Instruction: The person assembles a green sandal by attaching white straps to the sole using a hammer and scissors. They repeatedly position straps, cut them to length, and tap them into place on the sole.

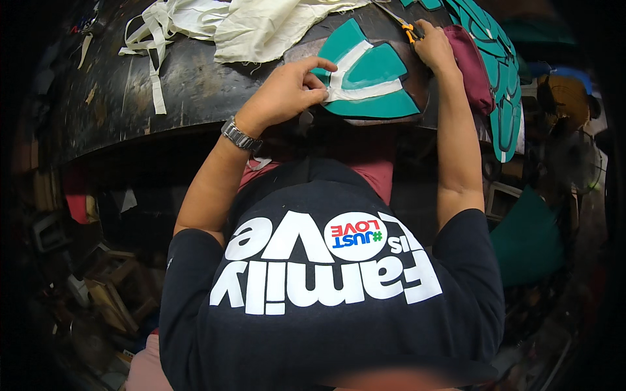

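A green piece of sheet material (385, 65) with pointed flaps lies in front of me, with white tape (368, 92) along it in a V shape. Over the point of that V is my left hand (297, 88), index finger stretched out and thumb apart from it, the tips at the tape. My right hand (435, 47) is closed on the orange and black handles of a pair of scissors (411, 31), whose blades point away to the upper left. Beside my right wrist lies a maroon cloth pouch-like piece (471, 70).
Cream cloth (257, 29) and loose white strips (156, 68) lie on the dark worktable (111, 111), at the far left. Several green cut pieces with dark outlines (502, 72) hang over its right edge. A green sheet (531, 241) and clutter stand below at right.
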The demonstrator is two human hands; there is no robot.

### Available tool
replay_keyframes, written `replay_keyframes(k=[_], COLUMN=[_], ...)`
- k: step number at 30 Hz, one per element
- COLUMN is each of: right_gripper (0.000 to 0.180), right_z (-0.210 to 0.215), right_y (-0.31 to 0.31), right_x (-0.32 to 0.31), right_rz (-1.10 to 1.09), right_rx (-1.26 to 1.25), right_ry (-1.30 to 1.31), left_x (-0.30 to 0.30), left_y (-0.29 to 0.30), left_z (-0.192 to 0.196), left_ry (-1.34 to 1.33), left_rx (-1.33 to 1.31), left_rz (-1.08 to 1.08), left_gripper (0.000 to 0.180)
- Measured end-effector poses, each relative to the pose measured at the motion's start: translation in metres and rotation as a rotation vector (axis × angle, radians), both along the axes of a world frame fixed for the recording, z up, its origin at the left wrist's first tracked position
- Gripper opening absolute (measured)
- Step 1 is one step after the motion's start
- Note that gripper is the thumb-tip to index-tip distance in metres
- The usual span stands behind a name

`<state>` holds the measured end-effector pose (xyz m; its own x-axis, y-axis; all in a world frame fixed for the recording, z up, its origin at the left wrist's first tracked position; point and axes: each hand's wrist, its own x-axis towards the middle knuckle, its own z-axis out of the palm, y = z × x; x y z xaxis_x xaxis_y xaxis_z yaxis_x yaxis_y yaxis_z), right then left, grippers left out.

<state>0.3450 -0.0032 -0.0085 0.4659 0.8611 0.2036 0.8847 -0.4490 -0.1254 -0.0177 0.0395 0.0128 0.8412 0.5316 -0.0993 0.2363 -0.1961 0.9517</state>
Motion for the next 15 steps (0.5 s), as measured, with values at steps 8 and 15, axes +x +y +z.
replay_keyframes(k=[8, 15], right_gripper=[0.052, 0.068], right_z=[0.02, 0.031], right_y=[-0.037, -0.159], right_x=[-0.014, -0.111], right_rz=[0.124, 0.295], right_rx=[0.326, 0.246], right_ry=[0.12, 1.775], left_x=[0.003, 0.005], left_y=[0.002, 0.01], left_z=[0.0, -0.009], left_ry=[0.05, 0.001], left_rx=[0.009, -0.164], left_rz=[-0.012, -0.013], left_gripper=[0.044, 0.044])
